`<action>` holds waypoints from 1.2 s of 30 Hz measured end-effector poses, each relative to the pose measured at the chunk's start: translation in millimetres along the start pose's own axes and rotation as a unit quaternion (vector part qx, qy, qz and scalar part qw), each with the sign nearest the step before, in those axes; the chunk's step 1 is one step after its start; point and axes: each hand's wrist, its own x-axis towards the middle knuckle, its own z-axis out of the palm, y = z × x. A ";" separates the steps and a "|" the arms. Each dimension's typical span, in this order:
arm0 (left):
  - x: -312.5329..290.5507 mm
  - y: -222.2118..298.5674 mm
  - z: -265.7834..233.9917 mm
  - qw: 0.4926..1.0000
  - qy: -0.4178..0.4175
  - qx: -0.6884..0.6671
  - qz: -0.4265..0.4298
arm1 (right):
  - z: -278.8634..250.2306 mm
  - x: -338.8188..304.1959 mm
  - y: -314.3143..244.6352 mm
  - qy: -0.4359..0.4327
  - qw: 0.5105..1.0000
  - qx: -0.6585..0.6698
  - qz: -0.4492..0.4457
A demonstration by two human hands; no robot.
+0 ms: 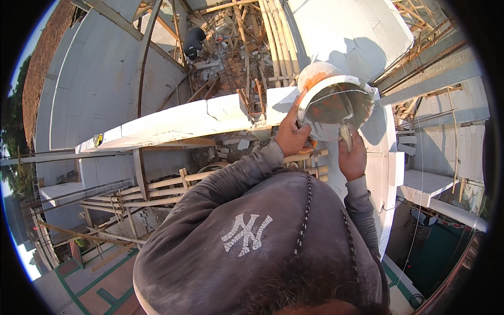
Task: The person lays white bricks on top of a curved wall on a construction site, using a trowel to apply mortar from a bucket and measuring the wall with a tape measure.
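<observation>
A mortar-smeared bucket (314, 114) is tipped on its side toward me at the top of a white block wall (362, 157). Its round mouth faces me, and wet grey mortar (336, 107) shows inside along with a thin wire handle. My left hand (293, 134) grips the bucket's left rim, the thumb at the near edge. At the lower right of the mouth, my right hand (353, 155) is closed round a mortar-caked tool handle (345, 135). The tool's other end cannot be clearly made out against the bucket and mortar.
A long white block wall top (178, 122) runs leftward, with a yellow-and-black tape measure (98, 139) at its far end. Bamboo poles (157, 185) form scaffolding at left. Far below, a person in dark clothes (194, 43) bends amid rubble (231, 63). A deep drop lies beyond the wall.
</observation>
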 end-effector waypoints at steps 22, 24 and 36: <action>26.8 -8.6 40.0 0.957 -0.252 0.133 0.061 | -55.9 -45.6 50.9 -0.105 0.973 -0.002 0.207; 29.3 -11.1 41.1 0.946 -0.292 0.134 0.042 | -63.1 -60.4 56.4 -0.139 0.950 0.082 0.269; 56.4 -27.9 86.6 0.845 -0.514 0.137 -0.054 | 26.0 -163.9 88.3 0.036 0.845 0.412 0.338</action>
